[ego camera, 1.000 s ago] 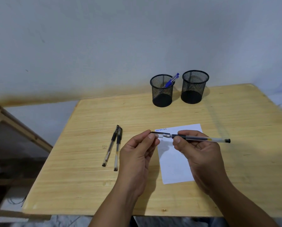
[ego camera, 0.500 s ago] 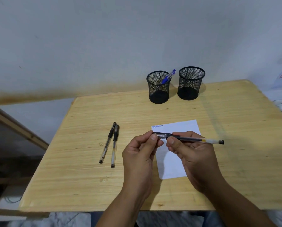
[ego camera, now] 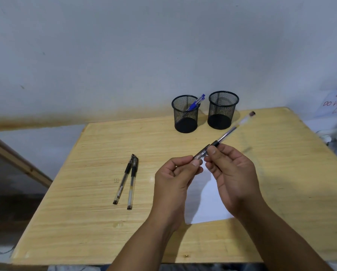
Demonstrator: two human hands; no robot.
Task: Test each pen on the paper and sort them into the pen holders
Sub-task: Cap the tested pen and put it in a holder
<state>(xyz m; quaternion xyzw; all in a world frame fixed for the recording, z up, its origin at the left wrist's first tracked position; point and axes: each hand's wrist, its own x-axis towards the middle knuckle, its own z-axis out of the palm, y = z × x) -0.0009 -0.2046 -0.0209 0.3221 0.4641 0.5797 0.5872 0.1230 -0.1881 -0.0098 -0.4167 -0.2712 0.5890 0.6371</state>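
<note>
Both hands were raised over the paper [ego camera: 208,200] on the bench [ego camera: 97,149]. The right hand [ego camera: 230,173] was closed on a pen [ego camera: 232,131], pinching it near the black grip with the barrel slanting up toward the far right. The left hand [ego camera: 175,177] pinched the pen's cap [ego camera: 200,153] at the tip end; whether the cap was on or just coming off could not be told. Judging by this, the sorting was at an early stage. The left holder [ego camera: 185,114] held blue pens [ego camera: 196,101], while the right holder [ego camera: 222,110] looked empty. Two more pens [ego camera: 127,179] lay side by side on the bench, left of the hands, apparently not yet sorted.
</note>
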